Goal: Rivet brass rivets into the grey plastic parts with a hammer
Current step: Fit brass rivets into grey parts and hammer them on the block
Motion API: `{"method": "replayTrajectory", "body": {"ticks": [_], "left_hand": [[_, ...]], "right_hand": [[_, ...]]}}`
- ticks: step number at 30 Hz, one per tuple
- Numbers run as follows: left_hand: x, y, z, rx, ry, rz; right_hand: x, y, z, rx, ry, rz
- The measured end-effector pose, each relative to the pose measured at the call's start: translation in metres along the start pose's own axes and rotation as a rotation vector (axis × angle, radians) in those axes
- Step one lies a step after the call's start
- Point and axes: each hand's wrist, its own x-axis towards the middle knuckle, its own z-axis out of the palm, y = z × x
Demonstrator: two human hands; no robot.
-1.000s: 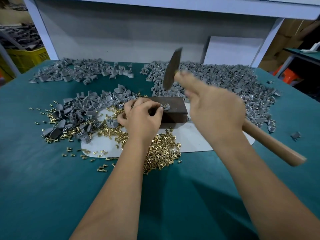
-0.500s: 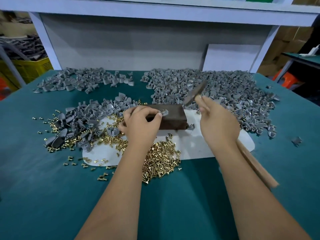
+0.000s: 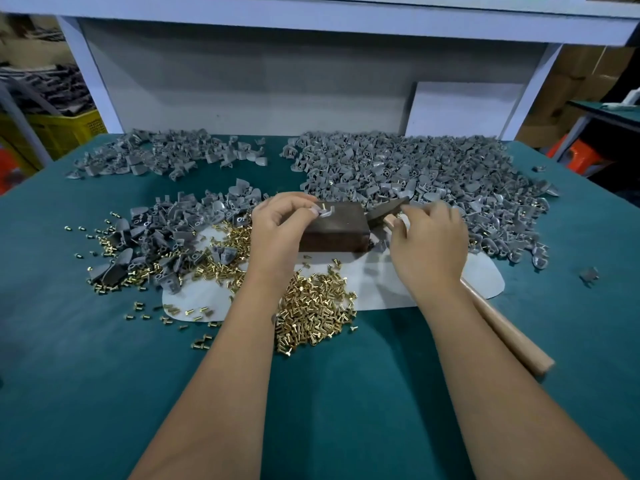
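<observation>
Two hands working at the dark block [image 3: 334, 233]. Left hand [image 3: 277, 233], fingers curled, pinching a grey plastic part [image 3: 325, 213] on the block's top near edge, a brass rivet [image 3: 322, 205] standing upright in it. Right hand [image 3: 429, 244], fingers wrapped round the hammer [image 3: 502, 327] high on its wooden handle, close under the dark head, resting low just right of the block with the head pointing toward the part. Heaps of loose brass rivets [image 3: 311, 306] lying below the block, grey parts piled left, far left and right.

Likely risks: fingertips sitting right beside the rivet, so any off-centre blow possibly landing on them. Rivet tipping or bending if struck at a slant. Part skidding off the block edge if the pinch is loosening. Choked-up grip giving short, weak strokes, perhaps leaving the rivet half set.
</observation>
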Motion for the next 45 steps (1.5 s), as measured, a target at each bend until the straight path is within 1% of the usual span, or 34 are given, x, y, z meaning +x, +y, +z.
{"method": "replayTrajectory", "body": {"ticks": [2,4,6,8,11,13,17,20,22,24,28,30,33,36,39,41,43,45], "left_hand": [[-0.001,0.001,0.001,0.016,0.000,0.001],[-0.003,0.001,0.002,0.033,0.014,0.005],[-0.004,0.001,0.002,0.053,0.030,0.002],[-0.006,0.000,0.002,0.048,0.020,-0.008],[-0.006,-0.002,0.003,-0.008,-0.027,0.012],[-0.007,-0.002,0.004,-0.013,-0.056,0.028],[-0.005,-0.003,0.004,0.061,-0.064,0.059],[-0.006,-0.003,0.006,0.116,-0.051,0.094],[-0.005,-0.006,0.007,0.220,-0.035,0.145],[-0.005,-0.008,0.006,0.305,-0.011,0.170],[-0.002,-0.012,0.005,0.467,0.080,0.143],[0.000,-0.014,0.002,0.511,0.116,0.119],[0.005,-0.019,-0.003,0.449,0.148,0.061],[0.008,-0.021,-0.005,0.323,0.198,-0.015],[0.009,-0.020,-0.008,0.235,0.256,-0.028],[0.010,-0.021,-0.009,0.224,0.281,-0.031],[0.009,-0.020,-0.008,0.237,0.286,-0.030],[0.006,-0.017,-0.006,0.216,0.274,-0.011]], "right_hand": [[-0.005,-0.015,-0.006,0.236,0.172,-0.141],[-0.013,-0.034,-0.010,0.379,0.297,-0.314],[-0.021,-0.051,-0.009,0.443,0.288,-0.439],[-0.026,-0.060,-0.006,0.485,0.237,-0.472],[-0.029,-0.065,-0.003,0.583,0.147,-0.409],[-0.028,-0.064,-0.003,0.663,0.093,-0.308],[-0.023,-0.060,-0.003,0.856,0.025,-0.056],[-0.020,-0.057,-0.002,0.940,-0.020,0.033],[-0.019,-0.055,0.000,0.972,-0.055,0.098],[-0.018,-0.053,0.002,0.939,-0.096,0.109],[-0.019,-0.048,0.008,0.706,-0.145,-0.050],[-0.018,-0.048,0.009,0.675,-0.172,-0.063],[-0.017,-0.045,0.005,0.641,-0.155,-0.052],[-0.017,-0.041,-0.002,0.541,-0.142,-0.160],[-0.024,-0.046,0.000,0.369,-0.262,-0.346],[-0.027,-0.051,0.006,0.226,-0.340,-0.454],[-0.027,-0.052,0.008,0.184,-0.374,-0.485],[-0.024,-0.051,0.009,0.248,-0.372,-0.460]]}}
